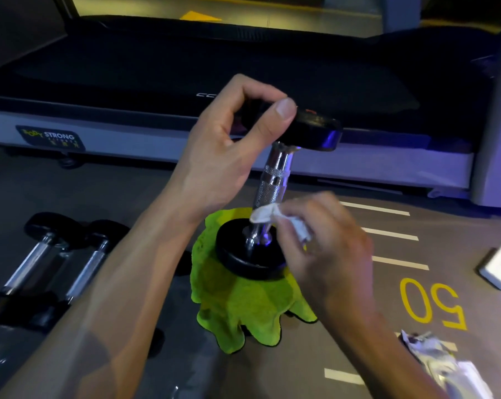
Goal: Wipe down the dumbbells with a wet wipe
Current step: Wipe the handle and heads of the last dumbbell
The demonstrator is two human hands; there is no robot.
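The right hand's [324, 249] fingers [289, 226] are pinching a crumpled white wet wipe [268, 214] against the knurled chrome handle of a black-ended dumbbell [272, 180], which is standing tilted on a lime-green cloth [243, 309] on the floor while the left hand's [226, 156] fingers are clamping its upper end.

Left of the frame, a dark label [50, 136] on the pale side rail of the treadmill [157, 133] reads "STRONG", with smaller lettering around it too blurred to make out. Lower right, a yellow "50" [433, 303] is painted on the floor [358, 312], upside down to the camera.
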